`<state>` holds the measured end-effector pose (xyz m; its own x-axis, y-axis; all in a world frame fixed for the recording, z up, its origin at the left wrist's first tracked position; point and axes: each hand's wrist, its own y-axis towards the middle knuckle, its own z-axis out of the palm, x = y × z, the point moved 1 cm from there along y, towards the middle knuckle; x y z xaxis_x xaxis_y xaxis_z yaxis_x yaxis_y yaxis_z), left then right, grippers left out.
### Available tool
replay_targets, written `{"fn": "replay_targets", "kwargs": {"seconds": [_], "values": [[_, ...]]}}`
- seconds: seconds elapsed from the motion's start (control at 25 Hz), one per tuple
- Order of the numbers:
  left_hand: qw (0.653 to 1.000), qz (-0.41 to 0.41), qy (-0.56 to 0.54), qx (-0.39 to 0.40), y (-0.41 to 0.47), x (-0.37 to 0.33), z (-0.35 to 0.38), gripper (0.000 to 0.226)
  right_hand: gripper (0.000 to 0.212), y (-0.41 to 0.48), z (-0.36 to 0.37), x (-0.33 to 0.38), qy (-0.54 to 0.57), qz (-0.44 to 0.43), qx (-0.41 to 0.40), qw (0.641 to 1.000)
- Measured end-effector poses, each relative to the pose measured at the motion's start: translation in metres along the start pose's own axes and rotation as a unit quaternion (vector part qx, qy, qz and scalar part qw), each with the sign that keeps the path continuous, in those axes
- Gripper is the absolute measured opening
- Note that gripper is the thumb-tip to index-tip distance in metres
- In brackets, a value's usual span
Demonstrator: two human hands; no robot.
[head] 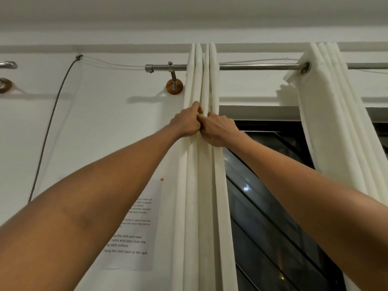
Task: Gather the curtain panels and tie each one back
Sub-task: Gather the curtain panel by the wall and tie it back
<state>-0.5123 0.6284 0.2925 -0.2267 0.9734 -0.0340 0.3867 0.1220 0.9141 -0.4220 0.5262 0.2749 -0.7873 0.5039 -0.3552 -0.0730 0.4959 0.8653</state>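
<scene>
At the bottom of the view, two bare forearms reached up and inward from the lower corners, meeting high on the near curtain. Left hand (186, 122) and right hand (218, 129) were pressed knuckle to knuckle, both with fingers curled into the folds of the gathered panel (201, 196). Left hand gripped the left-side pleats, right hand gripped the right-side pleats, fingertips buried in cloth. Both grips were clamped tight on fabric, no gap between the hands.

The panel was bunched into narrow vertical pleats. It ran up from the grip to the rod and hung down below the hands out of frame, so the grip sat in its upper part, not far under the rod. No tieback was visible on it.

Behind on the wall, left of the panel, was a printed sheet (134, 229), partly hidden by the left arm. Right of the panel was a dark window (273, 196).

Higher up, a metal curtain rod (256, 67) sat on a round wooden bracket (174, 86). The second panel (336, 127) hung bunched toward the right, well apart from the hands. A grey cable (50, 122) ran down the wall at far left.
</scene>
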Motion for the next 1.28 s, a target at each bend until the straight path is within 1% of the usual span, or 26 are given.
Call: {"fn": "replay_targets", "kwargs": {"seconds": [0.08,0.16,0.2,0.24,0.28,0.36,0.4,0.44,0.52,0.56,0.68,0.8,0.84,0.92,1.0,1.12,1.28], "values": [[0.999,-0.021,0.022,0.018,-0.001,0.003,0.000,0.025,0.042,0.000,-0.004,0.003,-0.017,0.011,0.048,0.999],[0.996,-0.030,0.043,0.065,-0.010,0.006,0.003,0.019,0.045,-0.007,-0.005,0.002,-0.009,0.044,0.100,0.994],[0.994,-0.039,0.048,0.092,-0.016,0.008,0.005,0.018,0.046,-0.011,-0.005,0.003,0.003,0.058,0.116,0.992],[0.992,-0.047,0.049,0.105,-0.023,0.010,0.008,0.018,0.047,-0.014,-0.006,0.005,0.009,0.065,0.108,0.992],[0.992,-0.052,0.045,0.103,-0.031,0.012,0.011,0.018,0.043,-0.017,-0.007,0.007,0.007,0.067,0.078,0.995],[0.996,-0.060,0.027,0.058,-0.048,0.012,0.017,0.016,0.021,-0.022,-0.011,0.014,-0.004,0.067,-0.008,0.998],[0.997,-0.064,0.018,0.030,-0.057,0.010,0.021,0.017,0.013,-0.025,-0.012,0.016,-0.001,0.070,-0.032,0.997],[0.998,-0.065,0.014,0.004,-0.067,0.006,0.026,0.019,0.014,-0.029,-0.012,0.019,0.005,0.075,-0.040,0.996],[0.997,-0.064,0.022,-0.026,-0.086,-0.003,0.037,0.018,0.016,-0.043,-0.008,0.028,0.009,0.081,-0.029,0.996],[0.997,-0.064,0.027,-0.026,-0.094,-0.008,0.042,0.013,0.016,-0.050,-0.005,0.033,0.004,0.084,-0.017,0.996],[0.997,-0.063,0.051,0.005,-0.128,-0.013,0.057,0.006,0.017,-0.076,0.015,0.049,0.001,0.107,0.050,0.993],[0.995,-0.056,0.075,0.020,-0.159,-0.014,0.068,0.013,0.006,-0.110,0.031,0.061,0.044,0.137,0.098,0.985],[0.996,-0.051,0.072,0.023,-0.169,-0.014,0.071,0.015,0.004,-0.122,0.036,0.065,0.056,0.146,0.098,0.983],[0.996,-0.052,0.067,0.024,-0.193,-0.017,0.079,0.019,0.009,-0.144,0.046,0.076,0.060,0.158,0.084,0.982],[0.996,-0.061,0.058,0.018,-0.221,-0.018,0.087,0.022,0.014,-0.165,0.054,0.089,0.047,0.153,0.079,0.984],[0.997,-0.073,0.028,0.011,-0.262,-0.011,0.104,0.027,0.017,-0.201,0.066,0.106,0.035,0.139,0.081,0.986],[0.996,-0.092,0.011,0.000,-0.316,-0.004,0.129,0.028,0.022,-0.249,0.091,0.128,0.061,0.152,0.075,0.984]]}}
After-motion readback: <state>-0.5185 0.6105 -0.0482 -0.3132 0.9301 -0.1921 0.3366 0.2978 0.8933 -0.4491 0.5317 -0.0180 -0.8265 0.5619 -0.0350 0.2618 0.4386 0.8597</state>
